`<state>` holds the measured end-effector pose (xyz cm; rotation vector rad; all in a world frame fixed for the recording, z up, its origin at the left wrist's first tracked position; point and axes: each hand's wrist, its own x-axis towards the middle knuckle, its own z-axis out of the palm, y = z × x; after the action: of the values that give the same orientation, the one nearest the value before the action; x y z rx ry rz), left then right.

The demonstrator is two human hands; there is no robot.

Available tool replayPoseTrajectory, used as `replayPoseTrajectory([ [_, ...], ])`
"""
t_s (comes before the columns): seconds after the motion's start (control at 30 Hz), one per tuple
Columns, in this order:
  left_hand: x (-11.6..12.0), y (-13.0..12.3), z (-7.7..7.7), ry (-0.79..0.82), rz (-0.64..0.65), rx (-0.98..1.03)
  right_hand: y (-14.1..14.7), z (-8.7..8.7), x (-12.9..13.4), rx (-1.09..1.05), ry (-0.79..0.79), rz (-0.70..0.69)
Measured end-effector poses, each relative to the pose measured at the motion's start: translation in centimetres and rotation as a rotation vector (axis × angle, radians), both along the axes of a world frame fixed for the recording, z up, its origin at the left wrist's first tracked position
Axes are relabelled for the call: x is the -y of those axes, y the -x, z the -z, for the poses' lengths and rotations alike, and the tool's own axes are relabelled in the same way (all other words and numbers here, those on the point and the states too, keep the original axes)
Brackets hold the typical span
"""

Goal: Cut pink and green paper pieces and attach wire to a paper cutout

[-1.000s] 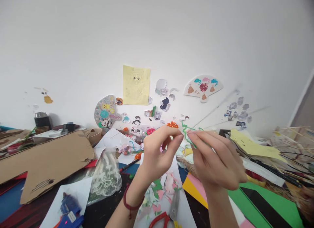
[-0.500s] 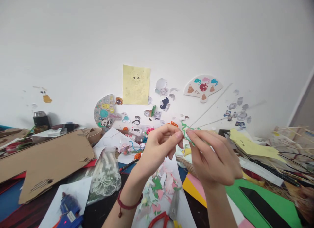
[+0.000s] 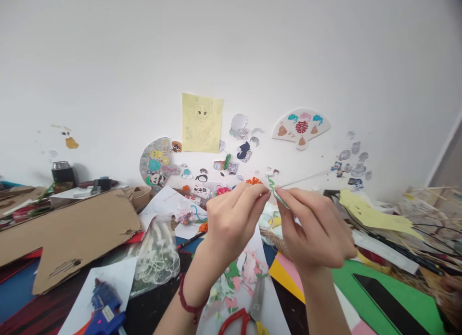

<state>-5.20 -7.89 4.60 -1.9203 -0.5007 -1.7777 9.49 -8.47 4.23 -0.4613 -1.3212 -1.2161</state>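
Observation:
My right hand (image 3: 314,224) pinches a narrow strip with a wavy green edge (image 3: 272,185), which sticks up past the thumb and fingertip. A thin pale wire or stick (image 3: 306,178) runs from behind these fingers off to the right. My left hand (image 3: 234,219) is just to the left, thumb and fingers pressed together close to the strip. Whatever lies between those left fingertips is too small to make out. Below both hands, red-handled scissors (image 3: 257,299) rest on white paper (image 3: 277,313) strewn with green and pink paper scraps (image 3: 231,277).
At the left lie cut cardboard (image 3: 83,234), a blue glue gun (image 3: 106,306) and a plastic bag of white cords (image 3: 159,253). To the right, a black phone (image 3: 388,301) rests on green sheets (image 3: 346,277). A fan-shaped picture (image 3: 301,128) and yellow drawing (image 3: 202,123) hang on the wall.
My left hand has turned and its fingers have closed in near the strip. The strip has tilted in my right hand, and one thin line now shows instead of two.

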Motion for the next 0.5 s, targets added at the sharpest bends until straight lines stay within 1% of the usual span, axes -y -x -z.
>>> replayPoseTrajectory([
  [0.07, 0.1, -0.1, 0.0, 0.061, 0.059, 0.014, 0.0, 0.0, 0.0, 0.002, -0.006, -0.003],
  [0.1, 0.3, -0.1, -0.1, 0.124, 0.122, 0.028, 0.0, 0.0, 0.0, 0.0, -0.01, -0.001],
  [0.13, 0.4, -0.1, -0.1, 0.218, 0.211, 0.048, 0.0, 0.0, 0.0, -0.003, -0.012, 0.003],
  [0.17, 0.5, -0.1, -0.2, 0.342, 0.329, 0.069, 0.0, 0.0, 0.1, -0.009, -0.01, 0.007],
  [0.27, 0.9, 0.0, -0.6, 0.78, 0.759, 0.086, 0.0, 0.1, 0.2, -0.014, 0.005, 0.013],
  [0.3, 0.9, 0.1, -0.7, 0.899, 0.884, 0.075, 0.0, 0.1, 0.2, -0.012, 0.008, 0.012],
  [0.33, 1.0, 0.2, -0.9, 0.985, 0.984, 0.061, 0.0, 0.2, 0.2, -0.01, 0.01, 0.01],
  [0.37, 1.0, 0.3, -1.0, 1.037, 1.048, 0.051, 0.0, 0.2, 0.1, -0.011, 0.008, 0.006],
  [0.4, 0.9, 0.4, -1.1, 1.058, 1.077, 0.05, 0.0, 0.2, 0.1, -0.016, 0.009, 0.002],
  [0.43, 0.9, 0.4, -1.1, 1.052, 1.073, 0.057, 0.1, 0.1, 0.1, -0.023, 0.01, 0.0],
  [0.47, 0.9, 0.4, -1.1, 1.023, 1.037, 0.069, 0.1, 0.1, 0.1, -0.03, 0.011, 0.0],
  [0.5, 0.9, 0.3, -1.1, 0.97, 0.968, 0.081, 0.1, 0.1, 0.1, -0.037, 0.012, -0.001],
])
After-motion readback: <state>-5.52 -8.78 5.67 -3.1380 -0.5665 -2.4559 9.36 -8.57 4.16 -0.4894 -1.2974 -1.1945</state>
